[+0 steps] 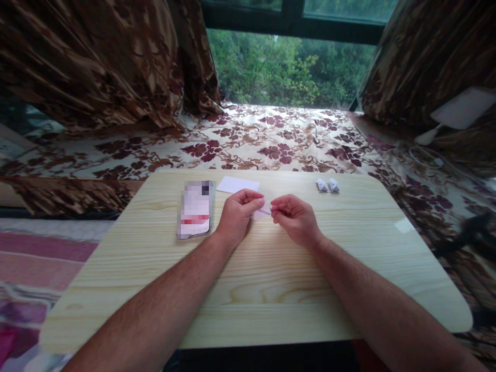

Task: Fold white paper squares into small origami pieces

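Above the middle of the table, my left hand [237, 213] pinches a small folded piece of white paper [262, 211] between thumb and fingers. My right hand [295, 216] is closed in a pinch at the paper's right end, its fingertips touching the edge. Part of the paper is hidden behind my left fingers. Just beyond my left hand lies a flat white stack of paper [237, 184]. Farther back on the right, two small folded paper shapes [327, 186] sit side by side.
A phone-shaped object [196, 209], partly blurred out, lies left of my hands on the pale wooden table [248, 289]. A pale square patch [403, 226] shows near the right edge. A white lamp [461, 109] stands beyond on the floral cloth [277, 139], below the window.
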Available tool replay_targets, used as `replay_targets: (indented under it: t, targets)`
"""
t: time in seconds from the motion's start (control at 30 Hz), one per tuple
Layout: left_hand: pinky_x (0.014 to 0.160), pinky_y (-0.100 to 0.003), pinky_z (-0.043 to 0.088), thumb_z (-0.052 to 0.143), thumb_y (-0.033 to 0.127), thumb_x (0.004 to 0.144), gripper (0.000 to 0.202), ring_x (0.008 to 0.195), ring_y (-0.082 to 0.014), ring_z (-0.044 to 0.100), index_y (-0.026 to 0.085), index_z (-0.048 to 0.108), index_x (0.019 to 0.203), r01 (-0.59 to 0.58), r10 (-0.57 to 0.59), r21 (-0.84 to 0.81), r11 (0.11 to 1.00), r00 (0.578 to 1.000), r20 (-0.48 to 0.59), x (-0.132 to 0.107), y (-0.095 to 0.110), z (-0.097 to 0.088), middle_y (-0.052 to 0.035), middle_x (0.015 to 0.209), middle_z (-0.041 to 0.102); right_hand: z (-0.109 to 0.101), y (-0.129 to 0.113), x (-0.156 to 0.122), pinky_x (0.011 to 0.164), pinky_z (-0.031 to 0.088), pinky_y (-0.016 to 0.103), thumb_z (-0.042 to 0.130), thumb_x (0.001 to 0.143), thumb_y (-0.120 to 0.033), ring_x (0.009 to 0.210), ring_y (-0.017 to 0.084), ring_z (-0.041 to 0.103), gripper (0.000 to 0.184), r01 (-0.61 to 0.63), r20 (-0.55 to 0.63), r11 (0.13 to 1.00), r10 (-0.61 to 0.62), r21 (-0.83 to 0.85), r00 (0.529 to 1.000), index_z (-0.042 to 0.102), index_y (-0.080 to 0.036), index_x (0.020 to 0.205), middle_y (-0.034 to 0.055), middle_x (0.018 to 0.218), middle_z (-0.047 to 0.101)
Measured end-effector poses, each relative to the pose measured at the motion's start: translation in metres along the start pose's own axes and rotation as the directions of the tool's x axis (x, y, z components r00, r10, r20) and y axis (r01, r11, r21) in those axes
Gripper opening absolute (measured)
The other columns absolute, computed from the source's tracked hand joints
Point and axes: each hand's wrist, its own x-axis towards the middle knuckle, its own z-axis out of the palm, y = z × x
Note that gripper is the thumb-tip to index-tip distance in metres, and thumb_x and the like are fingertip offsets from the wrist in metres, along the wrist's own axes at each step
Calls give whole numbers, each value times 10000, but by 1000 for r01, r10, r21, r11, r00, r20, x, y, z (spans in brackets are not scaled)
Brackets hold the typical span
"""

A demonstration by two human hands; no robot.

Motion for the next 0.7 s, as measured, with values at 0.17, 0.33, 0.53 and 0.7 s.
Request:
replay_targets:
  t: [0.17,0.33,0.53,0.7]
  targets:
    - [594,-248,435,805,248,635,200,601,-121,589,168,705,788,-27,24,88,996,999,25,-1,-2,0,-4,684,682,-3,-4,-2,587,455,247,603,775,-130,699,124,581,196,148,61,970,-138,-191,988,682,-211,934,36,907,666]
    - [601,-250,441,809,253,631,199,601,-125,596,157,707,772,-32,27,108,994,999,42,-2,-2,1,-10,679,687,-4,-9,-2,606,472,246,565,723,-75,768,145,600,250,191,95,953,-173,-235,980,689,-209,894,41,939,657]
    - [583,-248,425,781,244,658,166,587,-124,579,164,720,790,-35,27,134,990,998,61,0,-5,-2,-10,673,681,-4,-8,-1,619,471,252,574,738,-83,780,152,603,216,160,74,965,-147,-210,986,687,-197,883,42,911,654]
    - [575,-236,412,756,220,680,147,578,-108,552,164,716,810,-60,46,160,985,995,88,0,-7,-5,2,663,658,-5,-5,0,625,465,258,634,778,-134,768,148,598,122,164,81,973,-153,-163,985,689,-194,869,42,898,649]
